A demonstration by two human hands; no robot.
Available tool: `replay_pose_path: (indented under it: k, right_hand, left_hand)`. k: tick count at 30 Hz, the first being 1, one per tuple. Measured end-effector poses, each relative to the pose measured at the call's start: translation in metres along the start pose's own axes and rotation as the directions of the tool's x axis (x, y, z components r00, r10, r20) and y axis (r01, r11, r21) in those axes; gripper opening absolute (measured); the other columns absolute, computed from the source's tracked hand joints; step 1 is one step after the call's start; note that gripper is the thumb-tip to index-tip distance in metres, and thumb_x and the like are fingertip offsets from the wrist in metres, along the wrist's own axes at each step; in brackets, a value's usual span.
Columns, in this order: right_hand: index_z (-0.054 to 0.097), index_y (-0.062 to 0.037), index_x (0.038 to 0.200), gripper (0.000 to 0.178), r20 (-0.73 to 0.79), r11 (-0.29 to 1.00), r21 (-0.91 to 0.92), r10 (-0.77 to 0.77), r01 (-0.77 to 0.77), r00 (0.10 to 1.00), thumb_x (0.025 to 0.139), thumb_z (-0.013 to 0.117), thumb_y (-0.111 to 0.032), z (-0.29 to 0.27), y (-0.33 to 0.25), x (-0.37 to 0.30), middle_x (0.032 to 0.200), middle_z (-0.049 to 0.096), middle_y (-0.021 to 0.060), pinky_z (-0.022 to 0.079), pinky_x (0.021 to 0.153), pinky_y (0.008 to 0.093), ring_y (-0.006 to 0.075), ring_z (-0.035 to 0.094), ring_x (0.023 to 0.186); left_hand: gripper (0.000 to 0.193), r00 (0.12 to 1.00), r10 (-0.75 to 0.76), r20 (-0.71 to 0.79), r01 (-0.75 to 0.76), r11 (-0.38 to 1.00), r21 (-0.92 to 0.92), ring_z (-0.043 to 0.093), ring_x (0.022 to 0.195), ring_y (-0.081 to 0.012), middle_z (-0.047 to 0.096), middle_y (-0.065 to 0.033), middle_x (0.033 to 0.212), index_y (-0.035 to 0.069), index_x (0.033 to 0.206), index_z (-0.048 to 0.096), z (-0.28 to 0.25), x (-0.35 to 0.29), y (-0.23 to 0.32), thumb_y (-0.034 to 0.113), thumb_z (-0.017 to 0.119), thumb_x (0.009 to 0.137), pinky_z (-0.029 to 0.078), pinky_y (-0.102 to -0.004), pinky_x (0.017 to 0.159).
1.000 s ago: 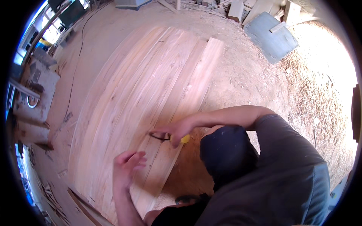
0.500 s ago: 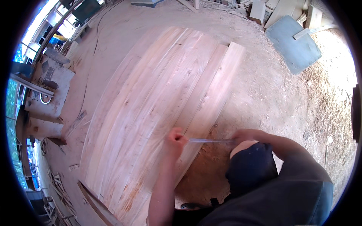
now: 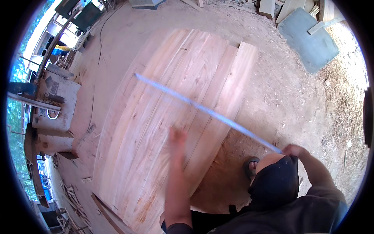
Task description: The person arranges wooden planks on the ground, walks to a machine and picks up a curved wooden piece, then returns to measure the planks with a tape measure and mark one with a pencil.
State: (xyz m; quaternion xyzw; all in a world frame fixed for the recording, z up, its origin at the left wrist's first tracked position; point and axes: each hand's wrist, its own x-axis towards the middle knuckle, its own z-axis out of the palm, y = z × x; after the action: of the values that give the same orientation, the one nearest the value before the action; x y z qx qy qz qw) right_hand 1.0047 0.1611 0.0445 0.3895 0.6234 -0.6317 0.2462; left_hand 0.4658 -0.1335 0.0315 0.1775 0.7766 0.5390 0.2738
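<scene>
Long wooden planks (image 3: 156,128) lie side by side on the ground in front of me. A thin silvery-blue strip, looking like a measuring tape (image 3: 218,113), stretches slantwise across the boards toward their far left side. Its near end is in my right hand (image 3: 293,150), closed beside my bent knee; the hand partly hides that end. My left hand (image 3: 178,135) is over the middle planks, apart from the strip. Motion smears its fingers, so their pose is unclear.
My sandalled foot (image 3: 251,167) stands at the planks' right edge. A grey sheet (image 3: 309,41) lies at the far right, near timber offcuts (image 3: 267,8). Rusty machinery (image 3: 58,101) stands to the left, with a dark cable (image 3: 100,39) on the ground. A narrow dark board (image 3: 107,214) lies at the lower left.
My left hand has come off the strip. The strip now reaches much farther, over the planks to the far left. My right hand has moved rightward with its end.
</scene>
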Motion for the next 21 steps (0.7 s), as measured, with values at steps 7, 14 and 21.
replay_pose_path:
  k: [7, 14, 21]
  right_hand:
    - [0.071, 0.0012, 0.071, 0.015, -0.590, 0.937, -0.030, -0.298, 0.349, 0.750, 0.077, 0.062, -0.009, -0.068, -0.211, 0.175, 0.065, 0.066, 0.0111, 0.052, 0.061, 0.0346, 0.0188, 0.064, 0.061]
    - [0.073, -0.0070, 0.072, 0.020, -0.640, 0.861, -0.492, -0.458, 0.129, 0.617, 0.078, 0.060, -0.021, -0.141, -0.302, 0.268, 0.075, 0.070, 0.0141, 0.054, 0.069, 0.0393, 0.0296, 0.068, 0.071]
    - [0.072, -0.0061, 0.071, 0.022, -0.665, 0.820, -0.572, -0.475, 0.016, 0.577, 0.077, 0.060, -0.024, -0.183, -0.302, 0.285, 0.074, 0.070, 0.0120, 0.053, 0.072, 0.0378, 0.0270, 0.068, 0.074]
  left_hand:
    - [0.115, 0.985, -0.006, 0.174, -0.138, 0.585, 0.799, -0.011, 0.146, -0.0531, -0.004, -0.0364, 0.157, -0.005, 0.150, 0.028, 0.062, -0.075, 0.033, 0.055, 0.079, 0.065, 0.007, -0.0580, 0.119]
    - [0.129, 0.946, -0.189, 0.263, -0.126, 0.533, 0.837, -0.018, 0.145, -0.0518, -0.013, -0.0347, 0.157, -0.002, 0.154, 0.015, 0.057, -0.067, 0.044, 0.060, 0.081, 0.062, 0.001, -0.0589, 0.118]
    - [0.131, 0.926, -0.278, 0.257, -0.097, 0.482, 0.871, -0.020, 0.144, -0.0518, -0.016, -0.0342, 0.157, 0.001, 0.155, 0.012, 0.061, -0.056, 0.045, 0.061, 0.082, 0.062, 0.000, -0.0584, 0.118]
